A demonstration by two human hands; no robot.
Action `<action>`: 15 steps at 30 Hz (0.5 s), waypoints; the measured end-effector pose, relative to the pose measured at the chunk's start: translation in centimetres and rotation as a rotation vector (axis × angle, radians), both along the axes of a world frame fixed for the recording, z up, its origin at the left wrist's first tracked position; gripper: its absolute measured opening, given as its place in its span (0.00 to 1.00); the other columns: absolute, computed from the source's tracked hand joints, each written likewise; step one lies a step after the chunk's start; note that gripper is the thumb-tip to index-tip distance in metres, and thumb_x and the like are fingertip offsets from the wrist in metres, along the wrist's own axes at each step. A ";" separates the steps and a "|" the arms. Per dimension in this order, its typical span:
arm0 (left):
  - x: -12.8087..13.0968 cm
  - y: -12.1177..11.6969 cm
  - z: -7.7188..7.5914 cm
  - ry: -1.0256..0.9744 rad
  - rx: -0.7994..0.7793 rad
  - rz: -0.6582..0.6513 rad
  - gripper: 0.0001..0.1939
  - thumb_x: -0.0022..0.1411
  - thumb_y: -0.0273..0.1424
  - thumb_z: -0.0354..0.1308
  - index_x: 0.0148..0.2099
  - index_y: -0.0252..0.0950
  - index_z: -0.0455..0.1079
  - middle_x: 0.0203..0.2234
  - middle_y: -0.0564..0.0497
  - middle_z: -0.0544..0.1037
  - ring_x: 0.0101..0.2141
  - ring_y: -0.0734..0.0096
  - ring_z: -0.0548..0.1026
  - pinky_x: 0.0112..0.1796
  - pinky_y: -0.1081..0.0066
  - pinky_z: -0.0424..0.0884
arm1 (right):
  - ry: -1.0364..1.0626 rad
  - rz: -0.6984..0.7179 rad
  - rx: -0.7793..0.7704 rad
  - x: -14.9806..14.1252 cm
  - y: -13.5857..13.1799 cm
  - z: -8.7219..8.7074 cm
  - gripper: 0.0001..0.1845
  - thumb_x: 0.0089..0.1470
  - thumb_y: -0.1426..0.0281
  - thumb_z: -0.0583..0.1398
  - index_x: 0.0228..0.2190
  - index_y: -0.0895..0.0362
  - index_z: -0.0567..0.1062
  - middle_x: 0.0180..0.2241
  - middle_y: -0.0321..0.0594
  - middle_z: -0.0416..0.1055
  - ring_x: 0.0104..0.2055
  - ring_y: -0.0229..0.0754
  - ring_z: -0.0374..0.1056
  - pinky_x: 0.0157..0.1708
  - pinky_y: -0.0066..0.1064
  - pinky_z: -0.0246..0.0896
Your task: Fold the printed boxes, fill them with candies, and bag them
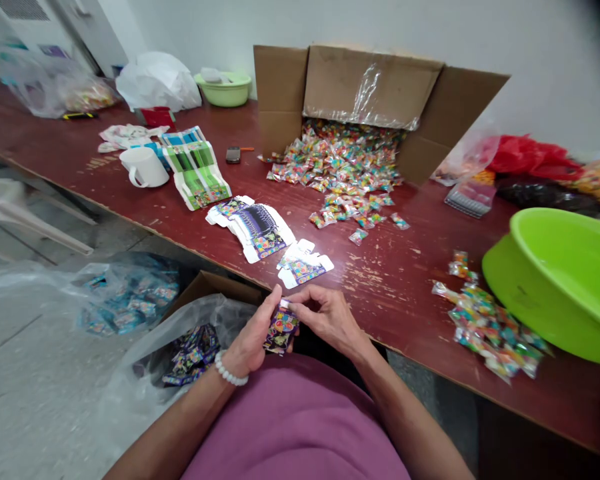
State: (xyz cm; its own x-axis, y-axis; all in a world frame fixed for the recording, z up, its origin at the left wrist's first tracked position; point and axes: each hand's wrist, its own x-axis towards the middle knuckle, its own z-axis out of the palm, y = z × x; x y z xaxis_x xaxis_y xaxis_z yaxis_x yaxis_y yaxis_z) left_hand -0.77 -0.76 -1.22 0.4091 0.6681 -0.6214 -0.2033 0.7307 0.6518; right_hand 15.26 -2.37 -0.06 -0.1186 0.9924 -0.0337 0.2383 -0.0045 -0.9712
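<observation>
A small purple printed candy box [281, 331] is held upright close to my body, just off the table's front edge. My left hand [253, 337] wraps round its left side, a white beaded bracelet on the wrist. At the box's top, my right hand [327, 313] pinches a white flap with thumb and forefinger. Ahead on the table lie a stack of flat purple box blanks [260, 230] and a few loose ones [305, 263]. Wrapped candies [340, 167] spill from a cardboard box [367, 87] lying on its side.
Green blanks [200, 175], a white mug [145, 167] and a dark phone-like device [233, 155] sit to the left. At right, a green basin [545, 287] stands beside more candies [495, 327]. Below, a clear bag holds purple boxes [193, 353]; a white stool [25, 207] is at left.
</observation>
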 end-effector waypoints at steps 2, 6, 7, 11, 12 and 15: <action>-0.1 0.2 0.1 -0.068 -0.028 -0.003 0.20 0.63 0.46 0.55 0.39 0.32 0.74 0.18 0.51 0.76 0.16 0.71 0.72 0.16 0.73 0.70 | -0.022 0.068 0.092 0.0 -0.4 -0.1 0.10 0.60 0.64 0.60 0.34 0.55 0.79 0.32 0.39 0.79 0.32 0.40 0.73 0.36 0.33 0.67; 0.1 1.0 0.2 -0.223 -0.108 0.059 0.11 0.62 0.34 0.54 0.39 0.33 0.74 0.19 0.52 0.76 0.18 0.70 0.74 0.18 0.73 0.71 | -0.164 0.103 0.300 -0.7 -1.4 -0.7 0.19 0.53 0.61 0.66 0.45 0.54 0.73 0.48 0.46 0.74 0.47 0.48 0.70 0.47 0.40 0.65; 0.2 1.2 0.2 -0.241 -0.101 0.091 0.11 0.62 0.33 0.54 0.41 0.33 0.74 0.21 0.52 0.77 0.20 0.70 0.76 0.20 0.73 0.72 | -0.247 0.098 0.343 -1.0 -1.7 -0.9 0.29 0.48 0.60 0.70 0.50 0.54 0.70 0.52 0.49 0.71 0.50 0.52 0.68 0.49 0.43 0.64; 0.7 1.2 0.2 -0.274 -0.042 0.220 0.15 0.63 0.37 0.58 0.47 0.34 0.74 0.32 0.48 0.81 0.30 0.66 0.80 0.29 0.70 0.75 | -0.567 0.089 0.428 -1.8 -2.1 -1.3 0.52 0.39 0.62 0.72 0.62 0.55 0.57 0.60 0.56 0.62 0.56 0.62 0.60 0.52 0.53 0.58; 0.8 1.0 0.2 -0.283 -0.044 0.233 0.16 0.63 0.39 0.58 0.47 0.33 0.74 0.33 0.47 0.81 0.32 0.64 0.80 0.32 0.68 0.76 | -0.618 0.080 0.444 -1.8 -2.0 -1.4 0.51 0.40 0.64 0.70 0.63 0.54 0.56 0.60 0.56 0.62 0.57 0.63 0.60 0.52 0.53 0.57; 1.1 0.4 -0.6 -0.304 -0.014 0.258 0.19 0.64 0.43 0.57 0.46 0.32 0.74 0.34 0.45 0.81 0.35 0.62 0.80 0.38 0.66 0.75 | -0.669 0.085 0.499 -2.0 -1.3 -2.0 0.44 0.41 0.69 0.67 0.60 0.53 0.61 0.57 0.52 0.66 0.55 0.62 0.61 0.52 0.53 0.56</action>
State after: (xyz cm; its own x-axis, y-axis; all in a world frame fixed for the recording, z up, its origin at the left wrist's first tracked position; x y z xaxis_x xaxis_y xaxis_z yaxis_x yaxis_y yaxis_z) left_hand 0.29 -0.36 -1.79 0.3956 0.7656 -0.5073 -0.5638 0.6384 0.5239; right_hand 13.30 -3.72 -2.08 -0.3046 0.8980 0.3174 0.7453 0.4323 -0.5077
